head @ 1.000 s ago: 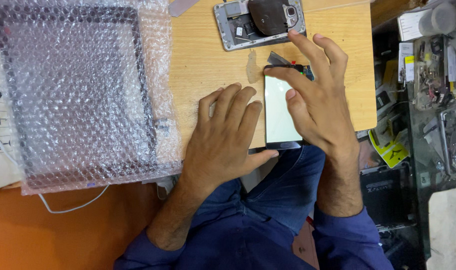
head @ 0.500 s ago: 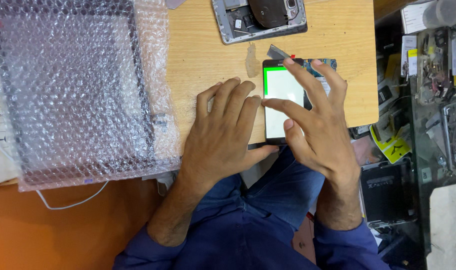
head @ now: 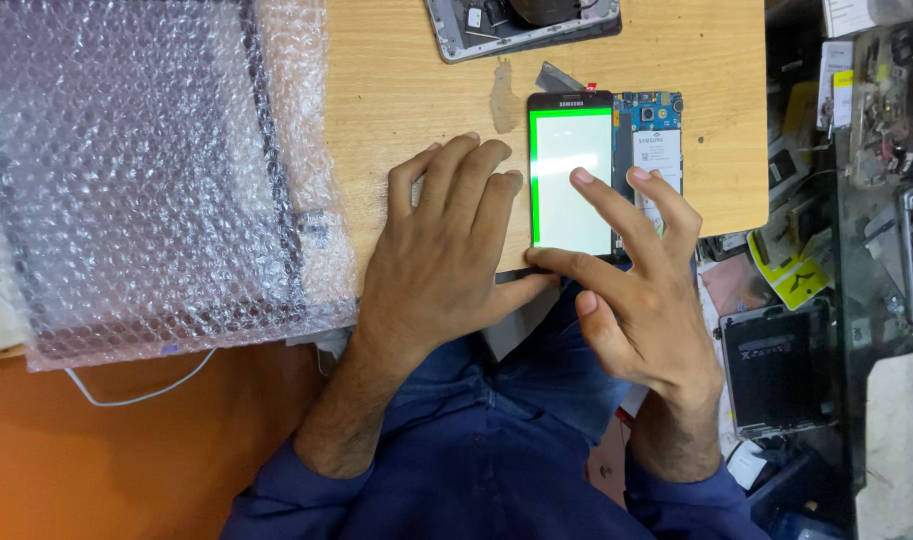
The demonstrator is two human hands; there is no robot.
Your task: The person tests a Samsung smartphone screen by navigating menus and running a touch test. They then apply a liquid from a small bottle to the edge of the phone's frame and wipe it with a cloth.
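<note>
A phone display panel point(head: 571, 150), lit white with a green border along its top and left side, lies on the wooden table point(head: 416, 90). Right beside it lies the opened phone body point(head: 656, 140), its battery and board showing. My right hand point(head: 646, 300) has its thumb at the panel's near left corner, its index fingertip on the lit glass and its middle fingertip on the battery. To the left of the panel, my left hand point(head: 446, 260) lies flat on the table with its thumb stretched towards the panel's near edge.
A large flat item in bubble wrap point(head: 146, 170) covers the table's left side, with a white cable point(head: 126, 395) beneath it. Another opened phone frame point(head: 521, 25) lies at the far edge, a small grey strip point(head: 556, 75) near it. Cluttered shelves and a black battery-like slab point(head: 776, 365) stand on the right.
My right hand has slid back off the display, uncovering the lit screen and the phone body beside it. The left hand has stayed flat in place.
</note>
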